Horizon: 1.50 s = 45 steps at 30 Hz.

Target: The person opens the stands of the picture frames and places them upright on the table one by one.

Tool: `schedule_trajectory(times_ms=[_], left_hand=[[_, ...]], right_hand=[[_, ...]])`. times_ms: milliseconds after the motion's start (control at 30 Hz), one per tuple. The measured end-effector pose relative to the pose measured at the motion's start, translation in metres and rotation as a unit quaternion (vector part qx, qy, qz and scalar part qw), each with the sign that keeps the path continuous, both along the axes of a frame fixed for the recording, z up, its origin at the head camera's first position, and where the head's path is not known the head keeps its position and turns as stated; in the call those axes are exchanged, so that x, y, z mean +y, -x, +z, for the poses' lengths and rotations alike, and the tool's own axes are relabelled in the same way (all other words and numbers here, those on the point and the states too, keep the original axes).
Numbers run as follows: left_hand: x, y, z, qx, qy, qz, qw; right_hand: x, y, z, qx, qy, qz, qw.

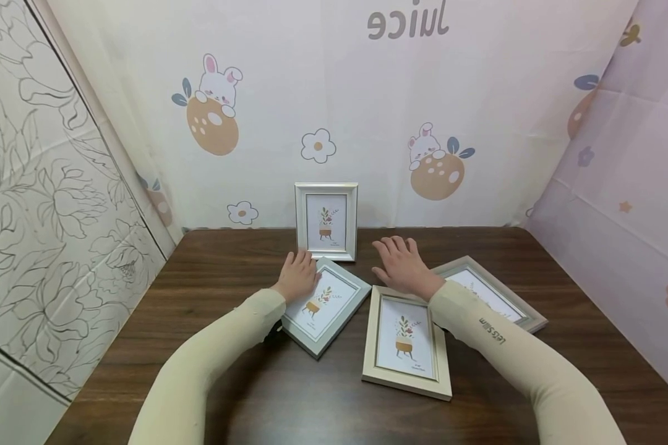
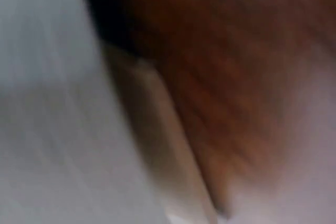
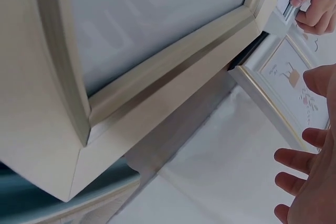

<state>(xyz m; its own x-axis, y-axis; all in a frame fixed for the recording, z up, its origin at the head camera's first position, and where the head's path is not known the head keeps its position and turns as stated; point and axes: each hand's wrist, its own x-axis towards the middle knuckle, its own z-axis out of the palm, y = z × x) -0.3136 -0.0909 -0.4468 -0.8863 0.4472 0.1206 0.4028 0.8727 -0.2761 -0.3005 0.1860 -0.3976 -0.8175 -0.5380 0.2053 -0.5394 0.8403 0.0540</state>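
In the head view, my left hand [image 1: 299, 275] is at the upper left edge of a pale blue-grey picture frame [image 1: 342, 318], which lies turned at an angle on the table. The right wrist view shows the left hand's thumb and curled fingers [image 3: 310, 17] pinching that frame's edge. My right hand [image 1: 402, 264] is over the far end of a cream picture frame [image 1: 442, 364], its fingers spread and holding nothing. Behind both hands a white picture frame [image 1: 353, 222] stands upright. The left wrist view is too blurred to make out details.
A grey-green picture frame [image 1: 529, 322] lies tilted at the right, partly hidden by the right forearm. The dark wooden table [image 1: 245, 395] meets a printed cloth [image 1: 273, 93] at the back. More cloth hangs on both sides.
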Motion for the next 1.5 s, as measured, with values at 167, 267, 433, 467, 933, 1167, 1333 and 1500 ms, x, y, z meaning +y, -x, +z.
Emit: schedule_trajectory(times_ms=[167, 267, 433, 467, 933, 1167, 1333, 1500], left_hand=[[0.001, -0.002, 0.009, 0.02, -0.02, -0.017, 0.9995], [0.002, -0.004, 0.015, 0.033, -0.034, -0.032, 0.9984], [0.003, -0.006, 0.024, 0.042, -0.038, -0.046, 0.9974], [0.002, -0.006, 0.026, 0.044, -0.039, -0.05, 0.997], [-0.001, -0.009, 0.047, 0.132, -0.044, -0.124, 0.9825], [-0.001, -0.016, 0.061, 0.116, -0.047, -0.139, 0.9823], [-0.002, -0.02, 0.071, 0.142, -0.051, -0.174, 0.9732], [-0.004, -0.02, 0.079, 0.159, -0.061, -0.211, 0.9626]], right_hand=[[0.005, 0.002, 0.002, -0.002, 0.009, -0.008, 1.0], [0.008, 0.002, 0.003, -0.004, 0.023, -0.011, 1.0], [0.014, 0.001, 0.006, 0.001, 0.046, -0.016, 0.999], [0.015, 0.001, 0.007, 0.002, 0.05, -0.018, 0.999], [0.027, -0.012, 0.02, -0.006, 0.083, -0.022, 0.996], [0.028, -0.02, 0.024, 0.0, 0.093, -0.014, 0.996], [0.03, -0.024, 0.028, 0.016, 0.095, -0.007, 0.995], [0.034, -0.027, 0.03, 0.025, 0.097, -0.006, 0.995]])
